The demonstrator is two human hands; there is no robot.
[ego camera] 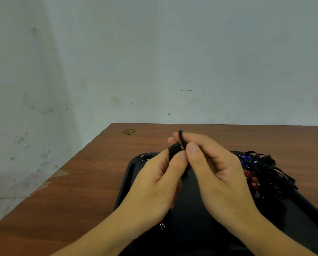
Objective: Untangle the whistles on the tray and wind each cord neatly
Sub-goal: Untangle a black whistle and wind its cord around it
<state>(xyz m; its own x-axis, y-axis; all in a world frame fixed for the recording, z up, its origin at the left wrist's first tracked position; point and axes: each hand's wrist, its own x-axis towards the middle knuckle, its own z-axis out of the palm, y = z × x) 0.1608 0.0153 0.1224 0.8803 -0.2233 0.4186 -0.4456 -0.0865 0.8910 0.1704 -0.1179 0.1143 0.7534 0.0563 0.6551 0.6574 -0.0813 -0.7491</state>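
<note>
1. Left hand (154, 174): I see its thumb and fingers pinching a small black whistle (173, 148), held above the black tray (128, 174).
2. Right hand (211, 163): its grip is clenched on a black cord (182, 138), which loops over the fingertips (176, 134) and passes under the thumb (both hands touch at the thumbs).
3. Tangle of whistles and cords (261, 169): I see it heaped at the tray's far right corner, with purple and red pieces showing among black cords; their number cannot be told.
4. Tray: it lies toward the near right part of the wooden bench (91, 174).
5. Small round brass-coloured fitting (129, 131): near the bench's far left corner.
6. Metal ring (162, 226): just below the left wrist, blurred.
</note>
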